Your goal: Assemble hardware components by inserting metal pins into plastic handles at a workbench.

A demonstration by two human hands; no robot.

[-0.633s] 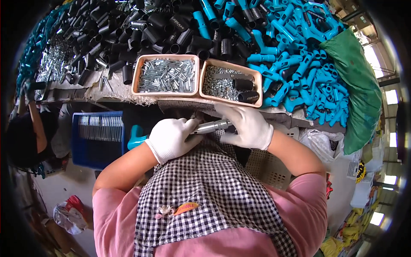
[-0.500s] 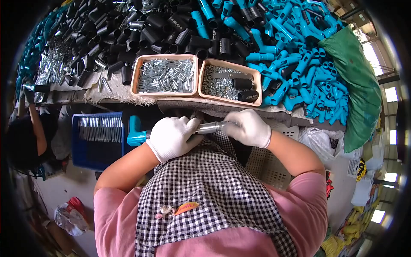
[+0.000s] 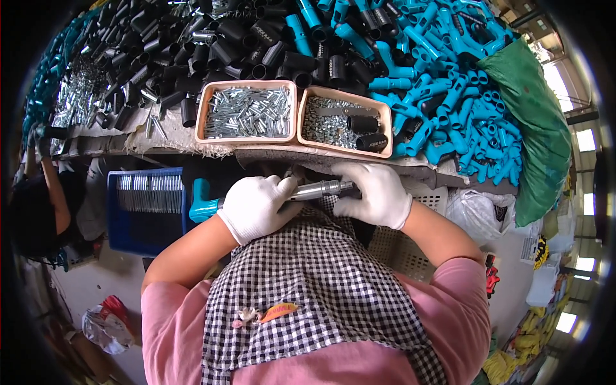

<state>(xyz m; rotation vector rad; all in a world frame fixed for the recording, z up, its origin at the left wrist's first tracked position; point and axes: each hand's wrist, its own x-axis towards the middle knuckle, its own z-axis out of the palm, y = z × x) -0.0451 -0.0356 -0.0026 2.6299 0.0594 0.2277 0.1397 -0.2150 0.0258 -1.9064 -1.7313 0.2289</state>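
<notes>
- Two gloved hands meet on one tool just below the bench edge: the left hand (image 3: 256, 206) is closed around the teal handle (image 3: 204, 204), and the right hand (image 3: 377, 192) is wrapped over the far end of the metal shaft (image 3: 317, 190).
- The tool lies roughly level between them, in front of the checked apron (image 3: 314, 282) and under the two tan trays (image 3: 247, 138).
- It looks rigid and fairly heavy at the steel end; the smooth shaft is probably slippery, so the cloth gloves help.
- The moulded teal grip seems the safest place to hold, with the other hand steadying the shaft near its tip.
- What sits under the right palm is hidden, so I cannot tell whether a part is being fitted.
- The left tray holds silver pins, the right one small screws and black sleeves (image 3: 363, 124).
</notes>
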